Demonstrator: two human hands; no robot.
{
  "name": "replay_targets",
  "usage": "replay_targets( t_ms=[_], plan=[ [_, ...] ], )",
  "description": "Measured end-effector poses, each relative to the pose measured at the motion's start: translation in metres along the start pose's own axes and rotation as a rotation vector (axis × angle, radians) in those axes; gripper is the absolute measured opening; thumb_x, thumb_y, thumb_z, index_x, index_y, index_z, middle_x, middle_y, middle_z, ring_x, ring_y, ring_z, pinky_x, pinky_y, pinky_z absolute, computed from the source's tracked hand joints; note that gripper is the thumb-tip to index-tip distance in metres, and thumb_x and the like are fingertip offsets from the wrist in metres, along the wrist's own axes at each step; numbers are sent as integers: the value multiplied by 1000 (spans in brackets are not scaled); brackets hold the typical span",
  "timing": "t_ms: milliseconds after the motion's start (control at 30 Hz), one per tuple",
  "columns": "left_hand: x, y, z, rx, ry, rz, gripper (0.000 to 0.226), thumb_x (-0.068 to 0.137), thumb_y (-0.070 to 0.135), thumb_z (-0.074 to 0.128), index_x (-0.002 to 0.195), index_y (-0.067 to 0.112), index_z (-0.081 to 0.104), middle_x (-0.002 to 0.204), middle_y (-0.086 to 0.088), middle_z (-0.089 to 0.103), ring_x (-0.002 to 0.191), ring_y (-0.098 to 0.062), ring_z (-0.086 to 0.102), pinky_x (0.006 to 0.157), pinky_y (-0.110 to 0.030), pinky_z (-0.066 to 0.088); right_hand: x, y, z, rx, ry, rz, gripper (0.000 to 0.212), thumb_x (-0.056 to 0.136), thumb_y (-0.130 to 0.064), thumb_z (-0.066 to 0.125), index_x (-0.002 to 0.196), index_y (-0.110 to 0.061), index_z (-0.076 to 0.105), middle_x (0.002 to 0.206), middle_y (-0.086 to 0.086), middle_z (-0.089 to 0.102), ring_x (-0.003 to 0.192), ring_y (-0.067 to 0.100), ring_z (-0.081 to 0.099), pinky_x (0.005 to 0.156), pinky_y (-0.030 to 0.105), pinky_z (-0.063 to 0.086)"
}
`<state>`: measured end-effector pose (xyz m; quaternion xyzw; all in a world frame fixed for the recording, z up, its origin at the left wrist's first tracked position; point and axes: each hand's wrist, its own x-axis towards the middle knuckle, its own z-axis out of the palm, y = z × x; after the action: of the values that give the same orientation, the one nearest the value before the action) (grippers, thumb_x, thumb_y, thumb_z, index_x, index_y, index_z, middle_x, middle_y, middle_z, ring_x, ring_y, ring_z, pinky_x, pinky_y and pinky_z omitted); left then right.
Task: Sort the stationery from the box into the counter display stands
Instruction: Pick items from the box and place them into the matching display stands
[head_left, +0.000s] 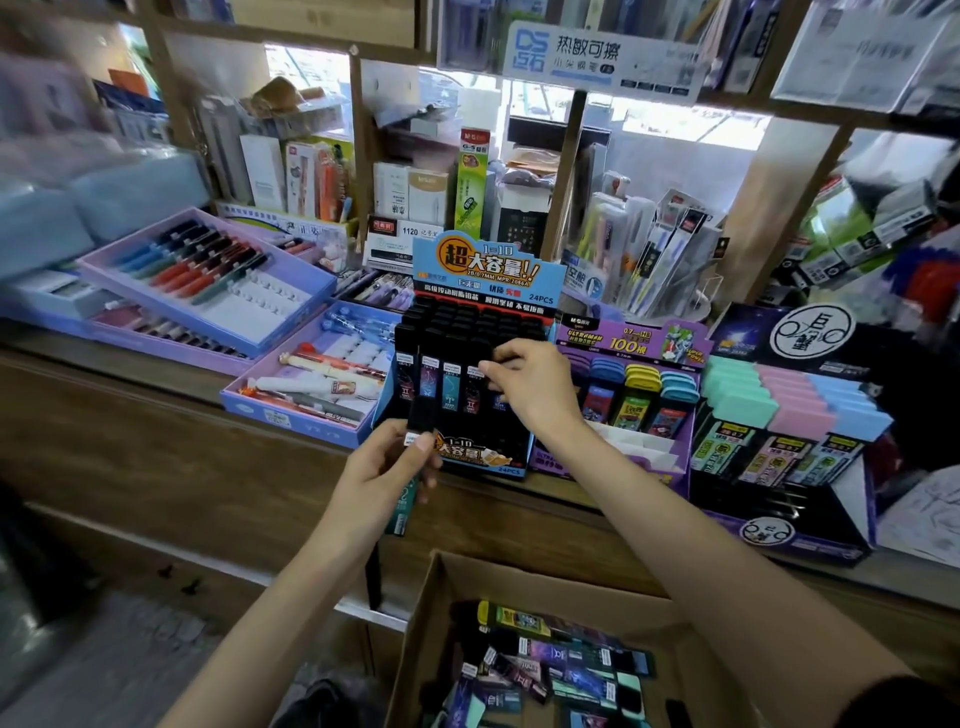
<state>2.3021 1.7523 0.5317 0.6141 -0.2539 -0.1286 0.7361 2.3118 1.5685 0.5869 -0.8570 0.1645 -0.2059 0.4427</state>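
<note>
Cardboard box (415, 623) low in the foreground, open, with a loose jumble of small lead cases (550, 660) in black, teal, purple and green inside

Blue stand (488, 270) on the wooden tabletop (156, 415), centre: tiered rows of black-capped cases (452, 384) standing upright, front row showing coloured labels, a gap at the right end of that row

Purple stand (623, 338) touching the blue one on its right: upright cases with purple, blue, yellow and light-blue caps in the back rows, bare white dividers in front

Black stand (779, 525) further right: mint, pink and pale-blue capped cases in stepped rows

Lilac tray (291, 410) left of the blue stand, with pens and a few white items lying flat; a larger purple tray (208, 280) behind it with a row of dark, red and blue pens

Left hand (384, 467) in front of the blue stand's lower left corner, closed around a few cases: one black case (422, 410) upright between thumb and fingers, overlapping the stand's front row, and a teal case (408, 499) pointing down out of the palm

Right hand (535, 384) at the front row's right end, fingertips pinched on the top of a dark case (496, 400) just beside the gap, wrist above the purple stand's front edge

Both forearms over the box
</note>
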Motion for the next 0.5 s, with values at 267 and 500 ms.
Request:
replay_targets(
  t_ms=[267, 500],
  plan=[
    [14, 5, 15, -80, 51, 6, 30, 82, 23, 60, 107, 8, 52, 71, 1, 69, 60, -9, 61, 53, -20, 50, -35, -19, -21, 82, -258, -97, 26, 92, -35, 56, 87, -14, 71, 82, 0, 71, 79, 13, 68, 74, 33, 57],
    [30, 10, 29, 100, -4, 84, 27, 76, 33, 64, 97, 21, 53, 80, 5, 67, 77, -7, 66, 66, -15, 50, -50, -12, -36, 386, -209, 3, 2, 83, -12, 70, 83, -14, 69, 74, -1, 69, 68, 5, 66, 62, 19, 54]
  ],
)
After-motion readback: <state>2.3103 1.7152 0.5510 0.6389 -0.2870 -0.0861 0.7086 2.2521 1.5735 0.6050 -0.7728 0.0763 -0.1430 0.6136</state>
